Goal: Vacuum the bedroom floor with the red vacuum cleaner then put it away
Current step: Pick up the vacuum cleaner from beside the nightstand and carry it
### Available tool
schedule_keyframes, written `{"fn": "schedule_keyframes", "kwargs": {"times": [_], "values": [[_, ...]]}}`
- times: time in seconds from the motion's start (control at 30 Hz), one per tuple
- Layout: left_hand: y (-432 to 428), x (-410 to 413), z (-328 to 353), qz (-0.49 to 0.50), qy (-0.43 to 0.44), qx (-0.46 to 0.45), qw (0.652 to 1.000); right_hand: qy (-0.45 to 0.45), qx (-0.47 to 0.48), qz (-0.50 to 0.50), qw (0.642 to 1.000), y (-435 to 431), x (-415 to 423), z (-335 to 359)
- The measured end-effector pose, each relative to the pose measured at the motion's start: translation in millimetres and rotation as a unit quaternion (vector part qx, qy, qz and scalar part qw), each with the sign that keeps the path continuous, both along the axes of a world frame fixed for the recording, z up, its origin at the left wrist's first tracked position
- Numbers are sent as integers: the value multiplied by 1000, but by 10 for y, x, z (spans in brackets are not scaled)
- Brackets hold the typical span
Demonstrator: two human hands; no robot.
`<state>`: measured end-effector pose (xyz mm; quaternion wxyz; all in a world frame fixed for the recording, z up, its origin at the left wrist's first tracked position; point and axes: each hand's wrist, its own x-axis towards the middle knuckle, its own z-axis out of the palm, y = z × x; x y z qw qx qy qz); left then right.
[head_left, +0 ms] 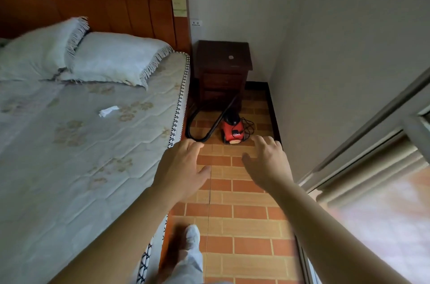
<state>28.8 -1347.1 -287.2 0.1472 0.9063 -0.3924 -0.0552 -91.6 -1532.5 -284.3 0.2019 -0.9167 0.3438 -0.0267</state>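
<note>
Two hands, head view: the left hand (pixel 181 167) and the right hand (pixel 267 160) reach out over the floor (pixel 244 214). Both are empty.
Fingers: the fingers (pixel 193 144) on both hands are spread apart and a little bent. They hold nothing.
Red vacuum cleaner: the red vacuum cleaner (pixel 232 131) sits on the floor in the far corner, just in front of the dark nightstand (pixel 223 67) and near the bed (pixel 81 144). It is well apart from both hands.
Hose: a black hose (pixel 189 127) loops out toward the bed, and a straight black part leans up on the nightstand.
Cord: a thin black cord (pixel 249 124) lies in a messy pile right beside the red body.
Socket: a wall socket (pixel 196 22) is above the nightstand, with nothing plugged in.
How it may feel: the red body looks small and hard, so I think it is not too heavy. The hose looks bendy and may flop. The cord may tangle.
Where to hold: I think the dark top of the red body is best for lifting, and the straight part for pushing.
Hard to see: I cannot tell where the sucking end, the plug or the switch is. One foot (pixel 192 235) shows; the other is hidden.
</note>
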Motion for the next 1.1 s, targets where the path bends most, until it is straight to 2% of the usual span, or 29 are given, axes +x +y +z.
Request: {"fn": "schedule_keyframes", "kwargs": {"times": [0.17, 0.47, 1.1], "values": [[-450, 723, -161, -17, 0, 3, 1000, 23, -7, -1, 1000, -412, 620, -77], [-1305, 1778, -257, -65, 16, 10, 998, 62, 13, -68, 996, -1122, 1499, -123], [-3199, 2660, -473, -43, 44, 65, 996, 70, 71, -68, 993, -3174, 2349, -622]]}}
